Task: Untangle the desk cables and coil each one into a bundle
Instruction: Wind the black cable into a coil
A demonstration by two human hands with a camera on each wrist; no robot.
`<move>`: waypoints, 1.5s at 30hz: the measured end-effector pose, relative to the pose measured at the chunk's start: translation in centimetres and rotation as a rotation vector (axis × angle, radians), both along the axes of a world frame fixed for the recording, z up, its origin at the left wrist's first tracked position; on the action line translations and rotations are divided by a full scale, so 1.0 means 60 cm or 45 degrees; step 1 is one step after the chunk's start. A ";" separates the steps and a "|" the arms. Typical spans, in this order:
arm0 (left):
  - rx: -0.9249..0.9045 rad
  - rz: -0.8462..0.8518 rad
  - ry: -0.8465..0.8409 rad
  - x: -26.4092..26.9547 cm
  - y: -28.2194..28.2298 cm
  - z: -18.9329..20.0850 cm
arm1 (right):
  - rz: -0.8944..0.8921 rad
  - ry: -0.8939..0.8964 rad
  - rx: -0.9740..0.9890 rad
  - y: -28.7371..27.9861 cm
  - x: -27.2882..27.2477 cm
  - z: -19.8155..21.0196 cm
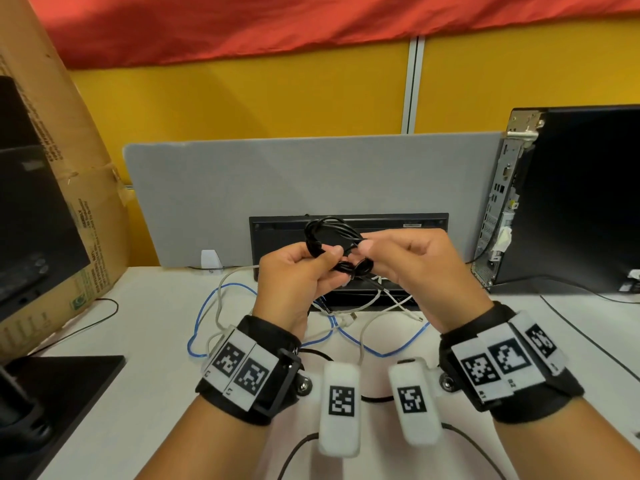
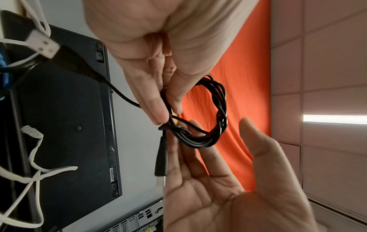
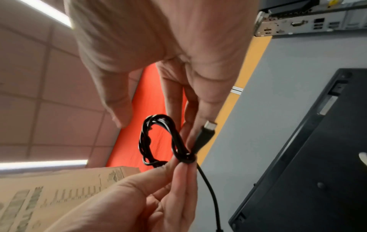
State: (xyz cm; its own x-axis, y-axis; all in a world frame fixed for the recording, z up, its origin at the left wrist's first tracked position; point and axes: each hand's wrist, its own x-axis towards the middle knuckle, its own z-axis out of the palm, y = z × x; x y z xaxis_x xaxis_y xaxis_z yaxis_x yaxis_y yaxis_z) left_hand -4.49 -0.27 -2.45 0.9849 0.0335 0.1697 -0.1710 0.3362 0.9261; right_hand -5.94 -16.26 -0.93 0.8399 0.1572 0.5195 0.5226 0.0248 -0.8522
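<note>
A black cable (image 1: 329,227) is wound into a small coil (image 2: 220,119) and held in the air above the desk, in front of the keyboard. My left hand (image 1: 333,255) pinches the coil's gathered strands between thumb and fingers (image 3: 183,168). My right hand (image 1: 364,247) is at the coil's other side. Its fingers (image 3: 195,106) lie fairly straight against the cable's plug end (image 3: 207,130), and its thumb (image 3: 119,116) stands apart. One loose black strand (image 3: 210,188) trails down from the coil. On the desk below lie a blue cable (image 1: 207,308) and white cables (image 1: 221,284), crossed over each other.
A black keyboard (image 1: 398,221) leans upside down against a grey divider (image 1: 277,174). A computer tower (image 1: 571,202) stands at the right, a cardboard box (image 1: 69,161) and a monitor (image 1: 27,220) at the left. A black stand base (image 1: 69,375) sits near left.
</note>
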 end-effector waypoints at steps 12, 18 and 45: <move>-0.084 -0.224 0.130 0.003 -0.003 -0.003 | 0.178 0.174 0.268 0.005 -0.002 -0.001; -0.025 -0.241 0.126 0.005 0.001 -0.001 | 0.381 0.417 0.480 0.004 -0.006 0.004; 0.063 -0.074 0.191 0.008 0.023 0.012 | -0.357 0.447 -0.057 -0.052 0.005 0.023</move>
State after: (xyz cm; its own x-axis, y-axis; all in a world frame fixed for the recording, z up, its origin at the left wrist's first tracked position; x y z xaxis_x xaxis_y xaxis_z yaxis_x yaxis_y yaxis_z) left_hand -4.00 1.08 -1.73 0.9994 -0.0291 0.0207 -0.0113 0.2946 0.9556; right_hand -5.64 -19.37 0.46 0.9774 -0.0853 0.1935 0.1830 -0.1176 -0.9761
